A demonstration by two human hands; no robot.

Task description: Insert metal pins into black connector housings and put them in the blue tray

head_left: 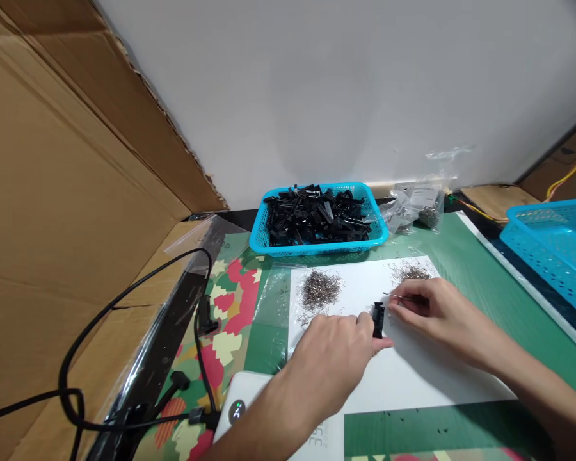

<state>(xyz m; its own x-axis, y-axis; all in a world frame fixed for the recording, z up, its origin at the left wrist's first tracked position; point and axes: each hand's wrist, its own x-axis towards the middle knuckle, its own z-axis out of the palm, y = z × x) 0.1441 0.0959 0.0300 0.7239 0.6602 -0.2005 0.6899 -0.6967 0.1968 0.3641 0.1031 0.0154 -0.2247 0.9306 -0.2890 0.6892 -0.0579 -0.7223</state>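
Note:
My left hand is closed around a small black plastic part, whose upper end sticks out past the thumb and fingers. Just to the right, my right hand pinches a thin metal tool; its tip points left, a little above the black part and apart from it. Most of the tool is hidden by the fingers. Both hands are over a white sheet. On that sheet lie a pile of tiny bent metal wire pieces at the left and a second pile behind my right hand.
A blue basket full of black plastic parts stands against the wall. Clear plastic bags with metal pieces lie beside it. Another blue basket is at the right. A white power bank and black cable occupy the left.

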